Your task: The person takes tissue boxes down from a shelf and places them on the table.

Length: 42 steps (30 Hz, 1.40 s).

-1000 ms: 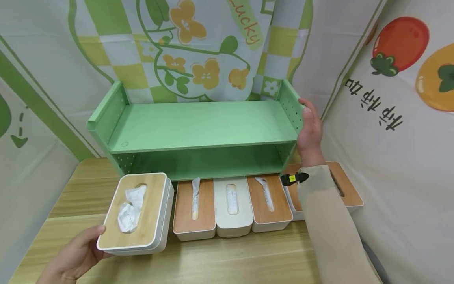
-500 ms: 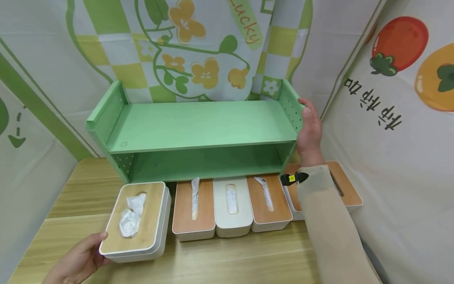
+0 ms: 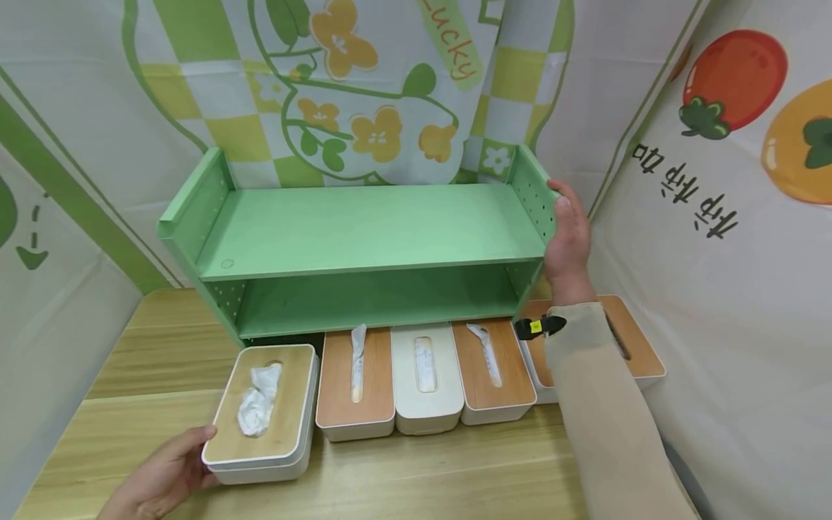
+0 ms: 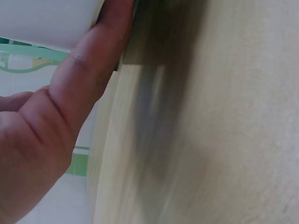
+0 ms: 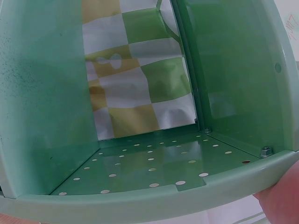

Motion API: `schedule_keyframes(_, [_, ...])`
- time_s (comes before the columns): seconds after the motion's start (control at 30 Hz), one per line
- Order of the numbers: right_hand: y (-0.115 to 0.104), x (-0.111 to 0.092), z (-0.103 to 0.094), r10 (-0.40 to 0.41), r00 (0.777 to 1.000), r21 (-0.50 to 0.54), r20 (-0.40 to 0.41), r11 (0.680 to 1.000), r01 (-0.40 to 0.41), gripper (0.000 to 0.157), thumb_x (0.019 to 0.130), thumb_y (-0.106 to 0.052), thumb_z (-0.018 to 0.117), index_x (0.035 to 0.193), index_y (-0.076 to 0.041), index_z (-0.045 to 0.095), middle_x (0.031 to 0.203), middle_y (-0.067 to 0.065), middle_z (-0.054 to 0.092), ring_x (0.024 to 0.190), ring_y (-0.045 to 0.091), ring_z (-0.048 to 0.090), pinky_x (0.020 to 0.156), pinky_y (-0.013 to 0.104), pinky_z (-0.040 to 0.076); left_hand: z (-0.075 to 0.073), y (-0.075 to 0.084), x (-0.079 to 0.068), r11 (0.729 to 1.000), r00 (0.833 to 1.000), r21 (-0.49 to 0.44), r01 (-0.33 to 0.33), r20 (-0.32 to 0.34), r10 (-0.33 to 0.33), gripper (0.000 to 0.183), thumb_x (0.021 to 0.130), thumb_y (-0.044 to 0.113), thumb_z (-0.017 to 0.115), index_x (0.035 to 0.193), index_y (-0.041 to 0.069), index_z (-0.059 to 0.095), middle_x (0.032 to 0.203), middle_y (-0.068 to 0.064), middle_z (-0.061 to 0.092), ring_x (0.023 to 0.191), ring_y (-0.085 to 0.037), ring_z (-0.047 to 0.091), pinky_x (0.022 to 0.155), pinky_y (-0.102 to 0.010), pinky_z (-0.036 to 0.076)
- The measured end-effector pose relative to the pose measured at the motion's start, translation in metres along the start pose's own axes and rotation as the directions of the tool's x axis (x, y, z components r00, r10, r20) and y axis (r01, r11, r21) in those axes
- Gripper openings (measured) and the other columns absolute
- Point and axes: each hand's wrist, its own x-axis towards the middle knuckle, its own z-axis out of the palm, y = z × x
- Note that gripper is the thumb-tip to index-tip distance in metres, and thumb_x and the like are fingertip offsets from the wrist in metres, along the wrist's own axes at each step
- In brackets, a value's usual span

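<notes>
My left hand (image 3: 165,473) holds a tissue box (image 3: 286,404) with a light wooden lid and white sides by its near left corner. The thumb lies on the lid's edge, with the fingers lower at the side. Crumpled white tissue (image 3: 258,404) pokes from the box's slot. In the left wrist view, a finger of the left hand (image 4: 60,112) touches the white box (image 4: 51,21) beside the wooden table. My right hand (image 3: 568,242) grips the right side panel of a green two-level shelf (image 3: 377,224). The right wrist view shows that shelf's perforated side (image 5: 149,163).
Right of the held box, a brown-lidded tissue box (image 3: 331,375), a cream box (image 3: 448,390) and another brown-lidded box (image 3: 513,375) stand in a row at the shelf's front. Further brown-lidded boxes (image 3: 633,332) are partly hidden by my right sleeve. Printed cloth (image 3: 260,137) hangs behind.
My left hand has brought the tissue box down and to the right, closer to the brown-lidded box beside it. My right hand has stayed on the shelf.
</notes>
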Motion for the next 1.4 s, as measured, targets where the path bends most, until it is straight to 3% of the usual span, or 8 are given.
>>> schedule_keyframes(0.2, [-0.002, 0.001, 0.001, 0.004, 1.0, 0.028, 0.021, 1.0, -0.005, 0.042, 0.105, -0.045, 0.038, 0.139, -0.028, 0.056, 0.136, 0.01, 0.051, 0.099, 0.027, 0.051, 0.072, 0.034, 0.046, -0.001, -0.005, 0.004, 0.998, 0.994, 0.024, 0.063, -0.092, -0.061, 0.038, 0.11, 0.024, 0.025, 0.114, 0.021, 0.062, 0.115, -0.004, 0.067, 0.107, -0.023, 0.063, 0.094, -0.041, 0.05])
schedule_keyframes(0.77, [-0.004, 0.0, 0.002, 0.001, 1.0, -0.022, 0.006, 1.0, 0.0, 0.044, 0.106, -0.047, 0.036, 0.14, -0.028, 0.056, 0.136, 0.006, 0.052, 0.1, 0.025, 0.05, 0.073, 0.033, 0.043, 0.004, -0.002, 0.009, 0.998, 0.997, 0.027, 0.055, -0.06, -0.053, 0.042, 0.11, 0.019, 0.023, 0.117, 0.018, 0.064, 0.117, -0.013, 0.066, 0.109, -0.026, 0.062, 0.095, -0.046, 0.049])
schedule_keyframes(0.93, [-0.002, 0.0, 0.003, 0.006, 1.0, -0.007, 0.017, 1.0, -0.006, 0.044, 0.106, -0.046, 0.036, 0.14, -0.028, 0.056, 0.133, 0.009, 0.052, 0.096, 0.026, 0.05, 0.07, 0.033, 0.044, 0.012, 0.005, 0.003, 0.964, 0.969, 0.236, 0.12, -0.237, -0.062, 0.04, 0.109, 0.019, 0.036, 0.127, -0.011, 0.056, 0.112, -0.017, 0.067, 0.103, -0.025, 0.066, 0.089, -0.046, 0.053])
schedule_keyframes(1.07, [-0.002, 0.0, 0.002, -0.002, 1.0, -0.03, -0.001, 1.0, 0.002, 0.044, 0.105, -0.046, 0.036, 0.14, -0.027, 0.056, 0.13, 0.01, 0.053, 0.092, 0.023, 0.05, 0.068, 0.032, 0.043, 0.028, 0.017, 0.003, 0.86, 0.898, 0.45, 0.241, -0.44, -0.022, 0.066, 0.105, 0.018, 0.052, 0.141, -0.027, 0.021, 0.114, -0.023, 0.066, 0.097, -0.027, 0.068, 0.081, -0.046, 0.056])
schedule_keyframes(1.17, [-0.002, 0.0, 0.001, -0.005, 1.0, -0.043, -0.011, 0.999, 0.004, 0.045, 0.105, -0.047, 0.036, 0.14, -0.027, 0.056, 0.13, 0.009, 0.053, 0.092, 0.022, 0.05, 0.068, 0.032, 0.042, 0.045, 0.024, 0.007, 0.765, 0.864, 0.571, 0.298, -0.502, 0.039, 0.078, 0.101, 0.02, 0.061, 0.151, -0.016, 0.012, 0.124, -0.034, 0.057, 0.101, -0.032, 0.066, 0.079, -0.046, 0.057])
schedule_keyframes(1.23, [-0.002, 0.0, 0.0, 0.005, 1.0, -0.034, -0.006, 0.999, -0.005, 0.045, 0.105, -0.048, 0.037, 0.14, -0.028, 0.056, 0.13, 0.01, 0.053, 0.091, 0.022, 0.051, 0.067, 0.032, 0.044, 0.057, 0.027, 0.009, 0.669, 0.859, 0.667, 0.33, -0.506, 0.081, 0.085, 0.098, 0.026, 0.066, 0.155, -0.007, 0.013, 0.134, -0.04, 0.046, 0.109, -0.039, 0.062, 0.081, -0.048, 0.056])
schedule_keyframes(1.3, [-0.002, 0.0, 0.0, 0.013, 1.0, -0.023, 0.0, 1.0, -0.013, 0.044, 0.104, -0.048, 0.037, 0.139, -0.029, 0.057, 0.129, 0.011, 0.053, 0.09, 0.023, 0.052, 0.066, 0.031, 0.045, 0.068, 0.026, 0.009, 0.515, 0.877, 0.794, 0.324, -0.456, 0.15, 0.091, 0.094, 0.033, 0.071, 0.158, 0.0, 0.016, 0.145, -0.041, 0.032, 0.117, -0.048, 0.054, 0.084, -0.054, 0.053])
schedule_keyframes(1.4, [-0.003, 0.0, 0.0, 0.024, 1.0, 0.001, 0.009, 1.0, -0.024, 0.043, 0.104, -0.048, 0.039, 0.138, -0.03, 0.057, 0.128, 0.013, 0.052, 0.088, 0.024, 0.052, 0.064, 0.031, 0.047, 0.082, 0.021, 0.012, 0.212, 0.91, 0.941, 0.266, -0.317, 0.269, 0.099, 0.083, 0.038, 0.081, 0.158, 0.006, 0.025, 0.152, -0.039, 0.017, 0.123, -0.06, 0.041, 0.086, -0.064, 0.047])
